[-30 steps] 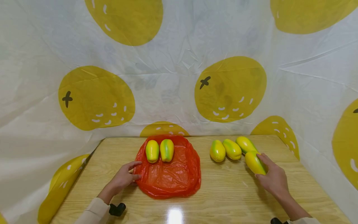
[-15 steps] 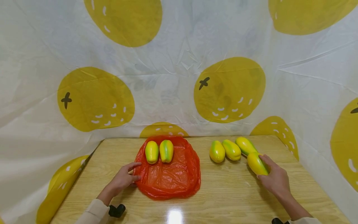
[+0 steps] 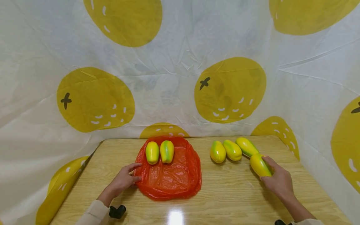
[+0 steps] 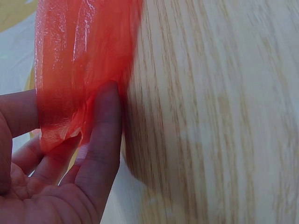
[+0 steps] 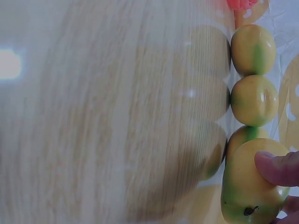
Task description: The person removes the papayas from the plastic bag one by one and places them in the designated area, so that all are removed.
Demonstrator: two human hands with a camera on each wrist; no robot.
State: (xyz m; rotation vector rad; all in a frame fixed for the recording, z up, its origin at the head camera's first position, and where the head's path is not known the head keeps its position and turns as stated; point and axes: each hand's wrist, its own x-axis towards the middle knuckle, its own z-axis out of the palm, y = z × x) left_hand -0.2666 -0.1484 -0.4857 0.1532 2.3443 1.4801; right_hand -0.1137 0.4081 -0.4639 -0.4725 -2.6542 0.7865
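Observation:
A red plastic bag lies spread with its rim rolled up, and two glossy yellow-green papayas rest at its far left part. My left hand holds the bag's left rim; in the left wrist view the red film passes between thumb and fingers. At the right, my right hand grips another papaya with the thumb on one side and fingers on the other. In the right wrist view the thumb presses this papaya, and the other fingers are mostly hidden.
Beyond the held papaya stand a leaning papaya, a middle one and a left one in a row. The wooden table ends at a patterned cloth behind and at the sides.
My right hand has drawn its papaya slightly to the right, away from the row. The left hand, the bag and its two papayas stay in place.

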